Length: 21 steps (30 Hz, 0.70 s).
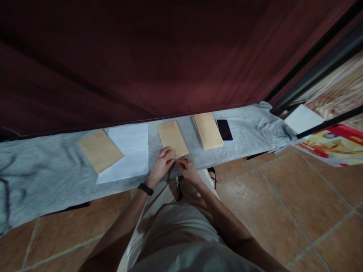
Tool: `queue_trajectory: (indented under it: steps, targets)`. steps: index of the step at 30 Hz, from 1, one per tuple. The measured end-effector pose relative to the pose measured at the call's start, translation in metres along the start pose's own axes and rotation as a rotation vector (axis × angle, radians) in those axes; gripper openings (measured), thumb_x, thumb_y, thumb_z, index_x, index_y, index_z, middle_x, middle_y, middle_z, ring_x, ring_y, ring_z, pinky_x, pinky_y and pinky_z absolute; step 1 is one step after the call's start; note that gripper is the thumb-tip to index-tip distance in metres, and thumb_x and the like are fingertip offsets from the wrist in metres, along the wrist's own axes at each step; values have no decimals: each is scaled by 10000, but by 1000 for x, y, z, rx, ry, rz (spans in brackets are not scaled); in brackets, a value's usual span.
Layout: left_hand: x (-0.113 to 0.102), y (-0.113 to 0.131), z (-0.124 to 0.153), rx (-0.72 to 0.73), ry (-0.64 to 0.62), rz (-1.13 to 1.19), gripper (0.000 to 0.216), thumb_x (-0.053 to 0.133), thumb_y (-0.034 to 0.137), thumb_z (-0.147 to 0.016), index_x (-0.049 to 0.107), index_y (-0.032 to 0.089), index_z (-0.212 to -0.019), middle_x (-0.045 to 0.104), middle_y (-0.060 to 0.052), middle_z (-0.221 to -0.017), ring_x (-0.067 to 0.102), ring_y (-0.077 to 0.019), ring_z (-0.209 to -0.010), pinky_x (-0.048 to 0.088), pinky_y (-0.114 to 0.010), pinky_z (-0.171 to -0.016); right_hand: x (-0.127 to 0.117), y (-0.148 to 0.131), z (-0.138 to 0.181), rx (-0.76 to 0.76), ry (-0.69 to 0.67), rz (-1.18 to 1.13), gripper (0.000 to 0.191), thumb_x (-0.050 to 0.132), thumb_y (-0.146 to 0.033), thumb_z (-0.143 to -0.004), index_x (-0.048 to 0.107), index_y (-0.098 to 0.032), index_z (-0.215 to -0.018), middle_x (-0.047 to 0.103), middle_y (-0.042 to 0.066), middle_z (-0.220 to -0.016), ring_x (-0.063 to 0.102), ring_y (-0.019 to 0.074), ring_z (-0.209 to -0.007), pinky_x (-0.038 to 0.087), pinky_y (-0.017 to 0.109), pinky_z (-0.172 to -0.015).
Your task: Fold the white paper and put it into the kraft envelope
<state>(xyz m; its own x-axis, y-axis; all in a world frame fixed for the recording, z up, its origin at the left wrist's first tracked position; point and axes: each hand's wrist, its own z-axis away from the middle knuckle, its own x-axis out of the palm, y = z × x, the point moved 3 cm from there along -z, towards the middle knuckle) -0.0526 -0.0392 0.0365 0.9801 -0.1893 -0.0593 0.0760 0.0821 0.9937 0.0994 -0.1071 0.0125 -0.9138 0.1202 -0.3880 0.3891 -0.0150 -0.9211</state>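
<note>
A brown paper envelope (173, 136) lies slightly turned on the grey cloth in front of me. My left hand (163, 164), with a black band on its wrist, has its fingers closed on the envelope's near left corner. Close beside it, my right hand (188, 170) has its fingers pinched together at the near edge. What sits between those right fingertips is too small to make out. To the right is a stack of brown envelopes (208, 131). On the left another brown envelope (100, 150) partly covers a white paper sheet (131, 149).
A dark-screened phone (224, 130) lies beside the stack. Grey cloth (51, 170) covers the long narrow surface, with a dark red curtain (159, 60) along its far side. At the right are dark metal bars (317, 68) and a colourful printed package (337, 145). Tiled floor (255, 196) lies below.
</note>
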Motion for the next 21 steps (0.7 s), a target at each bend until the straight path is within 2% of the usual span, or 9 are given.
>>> queue_trajectory:
  steps: [5,10,16,18,21]
  targets:
    - [-2,-7,-1,36,-42,-69,433,870,99,-652,752,286,-1024,654,-56,-1370,416,-275,-1480,216,-371,-1281,-17,4,6,-50,101,85,308,501,-120,-905,772,-192,-1033,730,96,-1009,687,232,-942,551,373,-937]
    - [-4,-8,-4,83,-82,-136,381,865,140,-699,742,284,-1029,674,-61,-1368,462,-278,-1445,222,-380,-1281,-40,7,-4,-102,156,122,367,456,-116,-928,732,-192,-1156,689,123,-1192,629,243,-1144,495,400,-1076]
    - [-5,-10,-6,15,-59,-108,387,855,82,-678,759,252,-1012,691,-91,-1326,465,-295,-1447,212,-360,-1286,-48,15,-27,-217,123,229,366,468,-141,-963,712,-197,-1231,642,122,-1370,573,240,-1294,458,424,-1147]
    - [-4,-10,-4,85,-92,-277,344,810,118,-751,745,233,-1068,672,-99,-1363,488,-298,-1430,251,-399,-1277,-46,20,-30,-225,108,259,360,471,-146,-974,710,-197,-1238,645,114,-1383,580,238,-1296,461,429,-1144]
    - [-1,-9,-1,267,-191,-721,314,653,198,-918,679,179,-1230,617,-132,-1442,519,-296,-1401,351,-464,-1230,-42,27,-31,-230,111,308,352,470,-148,-986,712,-201,-1236,666,96,-1367,592,235,-1289,461,429,-1142]
